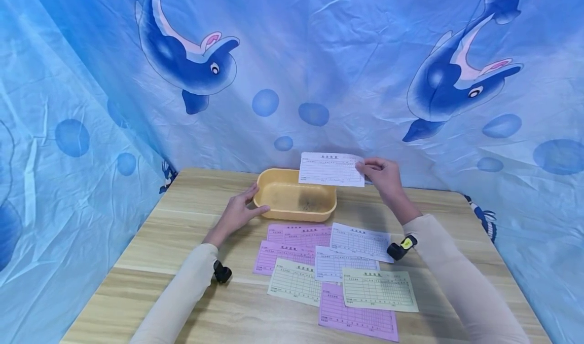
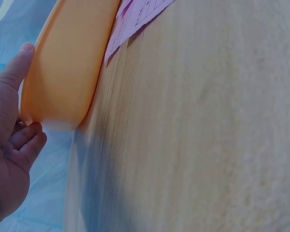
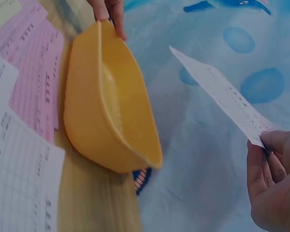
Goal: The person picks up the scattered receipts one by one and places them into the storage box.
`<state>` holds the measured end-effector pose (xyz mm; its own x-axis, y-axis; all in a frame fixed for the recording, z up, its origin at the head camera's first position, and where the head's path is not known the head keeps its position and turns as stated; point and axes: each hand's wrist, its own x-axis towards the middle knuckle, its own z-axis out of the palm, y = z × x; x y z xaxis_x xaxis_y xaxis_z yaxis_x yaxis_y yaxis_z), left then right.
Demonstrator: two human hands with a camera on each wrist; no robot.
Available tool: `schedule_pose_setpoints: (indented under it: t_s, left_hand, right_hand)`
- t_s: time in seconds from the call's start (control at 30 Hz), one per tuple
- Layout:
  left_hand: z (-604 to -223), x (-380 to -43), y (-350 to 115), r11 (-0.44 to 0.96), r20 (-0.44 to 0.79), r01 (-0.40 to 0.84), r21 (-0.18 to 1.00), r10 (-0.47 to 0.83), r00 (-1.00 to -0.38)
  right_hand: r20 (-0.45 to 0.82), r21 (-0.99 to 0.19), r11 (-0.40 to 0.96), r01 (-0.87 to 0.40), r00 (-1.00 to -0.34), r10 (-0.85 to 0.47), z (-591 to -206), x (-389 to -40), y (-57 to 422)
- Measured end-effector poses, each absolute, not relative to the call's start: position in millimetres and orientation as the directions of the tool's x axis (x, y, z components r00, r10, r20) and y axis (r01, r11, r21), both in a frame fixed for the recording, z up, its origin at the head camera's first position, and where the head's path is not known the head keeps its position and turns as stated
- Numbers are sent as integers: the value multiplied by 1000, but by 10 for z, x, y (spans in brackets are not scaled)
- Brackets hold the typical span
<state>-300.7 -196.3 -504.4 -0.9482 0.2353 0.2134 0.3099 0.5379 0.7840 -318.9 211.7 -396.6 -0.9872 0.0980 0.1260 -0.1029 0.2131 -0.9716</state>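
With thumb and fingers my right hand pinches the right edge of a white printed receipt slip. The slip is in the air over the back right of a yellow plastic basin, apart from it in the right wrist view. My left hand grips the basin's left end; in the left wrist view its thumb and fingers lie about the rim. In front of the basin, pink slips, white slips and green slips lie spread and partly overlapping on the table.
The light wooden table ends at a blue curtain printed with dolphins, close behind the basin. A dark wrist camera on the right sleeve is above the white slips' right side.
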Motion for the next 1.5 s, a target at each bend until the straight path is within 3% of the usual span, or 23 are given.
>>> schedule_pose_setpoints:
  t_s: [0.43, 0.7, 0.9, 1.5]
  left_hand:
    - [-5042, -3000, -1956, 542, 208, 302, 784, 229, -951]
    - [-5038, -3010, -1964, 548, 194, 293, 783, 233, -953]
    - [-5042, -3010, -1967, 548, 187, 284, 787, 227, -956]
    - [-5034, -3015, -1955, 528, 201, 294, 797, 227, -953]
  right_hand:
    - [31, -997, 78, -24, -995, 92, -4251, -3350, 1654]
    - [-27, -980, 192, 49, -993, 114, -4343, -3373, 1303]
    - [-90, -977, 178, 113, -987, 132, -4437, -3386, 1108]
    - [-89, -941, 315, 124, -988, 124, -4617, -3421, 802]
